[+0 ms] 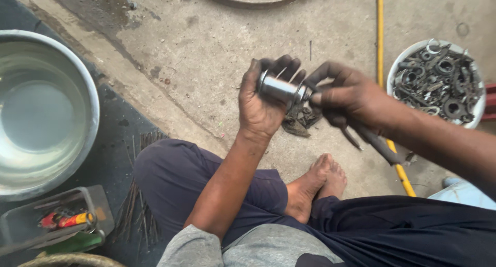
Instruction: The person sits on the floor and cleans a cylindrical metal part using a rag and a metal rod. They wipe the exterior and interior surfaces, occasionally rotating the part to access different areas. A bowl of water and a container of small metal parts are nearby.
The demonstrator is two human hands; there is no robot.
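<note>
Both hands raised together in front of a cross-legged seated body

The left hand [266, 104] is held upright with the palm turned toward the body, fingers curled closed around what it grips, its bare forearm rising from the lap with the elbow bent near a grey sleeve. The right hand [343, 94] comes in from the right, forearm slanting down across the frame, thumb and fingertips pinched together against the left hand's fingertips, slightly blurred. Legs in dark trousers are folded, and two bare feet rest crossed on the floor below the hands
</note>
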